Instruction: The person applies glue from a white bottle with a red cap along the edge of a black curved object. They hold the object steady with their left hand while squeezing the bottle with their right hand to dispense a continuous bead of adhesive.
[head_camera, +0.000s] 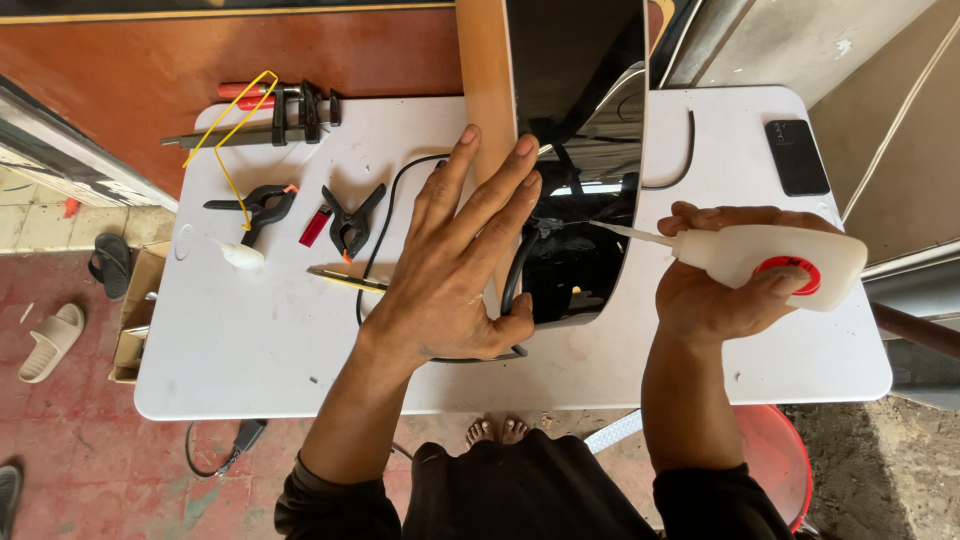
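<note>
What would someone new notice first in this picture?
First, the left hand spread flat against a shiny curved panel standing at the middle of the white table. Then the right hand holding a white glue bottle, its nozzle pointed at the panel. Black clamps lie at the table's left.

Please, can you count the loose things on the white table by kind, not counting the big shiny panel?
Spring clamps: 2
Bar clamp: 1
Glue bottles: 2
Phone: 1
Lighter: 1
Pencil: 1
Total: 8
</note>
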